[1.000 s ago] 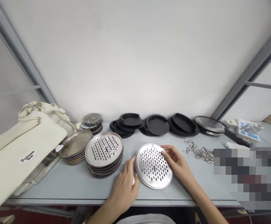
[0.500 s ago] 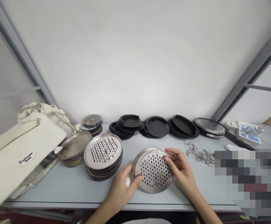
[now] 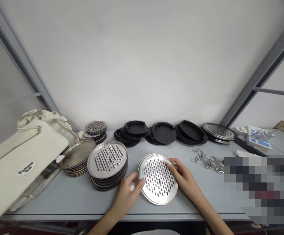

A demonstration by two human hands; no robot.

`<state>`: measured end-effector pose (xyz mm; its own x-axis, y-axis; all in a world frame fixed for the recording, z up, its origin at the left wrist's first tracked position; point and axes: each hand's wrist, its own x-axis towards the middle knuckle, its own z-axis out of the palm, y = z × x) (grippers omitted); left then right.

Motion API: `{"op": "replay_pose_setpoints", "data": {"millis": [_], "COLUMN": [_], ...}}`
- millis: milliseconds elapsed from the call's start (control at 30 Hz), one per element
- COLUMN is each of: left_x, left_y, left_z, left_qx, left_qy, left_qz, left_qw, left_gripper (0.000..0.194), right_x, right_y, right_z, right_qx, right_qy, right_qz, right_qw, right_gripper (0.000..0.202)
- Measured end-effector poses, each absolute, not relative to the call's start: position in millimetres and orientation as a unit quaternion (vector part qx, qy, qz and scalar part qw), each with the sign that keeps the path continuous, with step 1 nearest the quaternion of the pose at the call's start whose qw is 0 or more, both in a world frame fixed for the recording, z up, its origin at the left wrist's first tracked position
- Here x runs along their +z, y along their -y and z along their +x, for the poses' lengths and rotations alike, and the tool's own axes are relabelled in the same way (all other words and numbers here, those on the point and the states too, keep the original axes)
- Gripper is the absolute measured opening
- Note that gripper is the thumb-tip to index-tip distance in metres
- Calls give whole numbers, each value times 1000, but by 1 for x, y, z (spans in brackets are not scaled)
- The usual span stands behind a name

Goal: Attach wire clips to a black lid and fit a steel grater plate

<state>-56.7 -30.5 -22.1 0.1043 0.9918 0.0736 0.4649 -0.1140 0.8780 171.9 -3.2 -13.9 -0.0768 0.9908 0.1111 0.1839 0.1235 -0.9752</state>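
Observation:
A round metal grater disc with rows of slots is held tilted over the front of the table. My left hand grips its left rim, thumb on the face, with a small white thing showing by the fingers. My right hand pinches the upper right rim, thumb on top and fingers behind. Just left of my left hand stands a stack of similar grater discs. Beside that stack is a pile of plain metal discs.
Black round trays line the wall, with a grater in a black holder at their right. Metal hooks lie right of centre. A cream bag fills the left. Smaller graters stand at the back left.
The disc in my hands has shifted slightly left and turned its slotted face more toward the camera, looking brighter. Both hands still hold it, and my right hand has moved a little left.

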Motion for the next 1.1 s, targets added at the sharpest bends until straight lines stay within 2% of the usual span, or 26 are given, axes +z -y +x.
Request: {"op": "replay_pose_setpoints", "data": {"millis": [200,300,433,533,633,833,967,1100], "left_x": [-15,13,73,117,142,129,113,118], "left_y": [37,47,40,-3,-69,-175,-194,-191], "left_z": [-62,-67,-73,-75,-74,-69,-66,-65], "left_qx": [354,322,289,217,90,-2,-41,-16], "left_qy": [-523,-518,-524,-542,-605,-667,-695,-697], "left_qz": [685,739,785,809,791,744,717,717], "left_qw": [362,286,157,60,-7,20,41,18], "left_gripper": [27,27,24,26,30,33,31,31], "right_x": [-24,-25,-24,-23,-24,-23,-23,-24], "right_y": [-2,-2,-3,-3,-3,-1,-1,-1], "right_z": [180,182,180,179,179,178,178,179], "right_qx": [455,427,417,434,442,421,423,422], "right_qy": [513,503,512,511,511,526,541,545], "right_qz": [-524,-538,-536,-533,-535,-549,-544,-543], "right_qw": [505,525,525,517,508,494,482,480], "right_gripper": [37,37,37,40,40,44,43,43]}}
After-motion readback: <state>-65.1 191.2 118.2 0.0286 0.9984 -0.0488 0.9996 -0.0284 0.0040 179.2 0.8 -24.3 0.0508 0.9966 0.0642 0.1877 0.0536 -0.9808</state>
